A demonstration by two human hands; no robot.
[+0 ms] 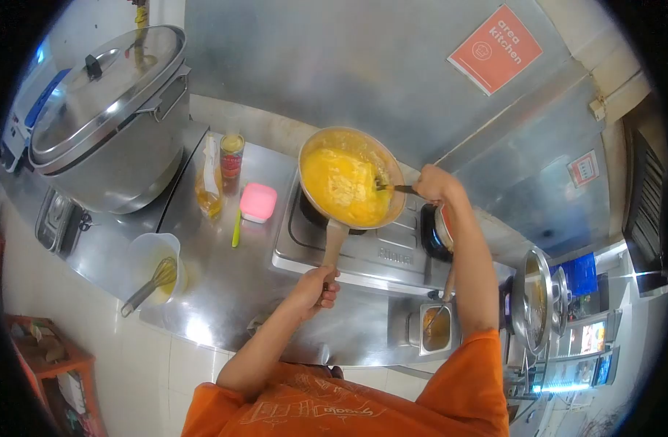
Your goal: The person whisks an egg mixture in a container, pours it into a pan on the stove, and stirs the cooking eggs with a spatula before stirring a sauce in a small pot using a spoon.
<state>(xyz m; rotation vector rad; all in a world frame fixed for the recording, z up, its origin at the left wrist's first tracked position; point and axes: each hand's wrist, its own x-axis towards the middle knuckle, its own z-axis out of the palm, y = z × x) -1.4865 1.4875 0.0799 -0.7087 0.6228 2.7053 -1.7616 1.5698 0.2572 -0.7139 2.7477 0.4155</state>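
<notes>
My left hand (313, 291) is closed around the beige handle of a frying pan (398, 172), which is tilted over the stove (294, 247). A yellow, egg-like mixture (341, 178) covers the pan's bottom, with paler, thicker patches in the middle. In my right hand (437, 183) is a dark spatula (401, 189). Its head dips into the mixture by the pan's right wall, so its exact shape is partly hidden. Left of the stove are a pink-lidded container (258, 202), a green-handled utensil (236, 229), an oil bottle (209, 186) and a tin can (232, 156).
A large lidded pot (123, 138) stands at the back left. A whisk (159, 278) leans in a clear jug (141, 255) at the counter's left. Another pan (434, 233) sits on the right burner, beneath my right arm. A metal food container (437, 328) is at the front right.
</notes>
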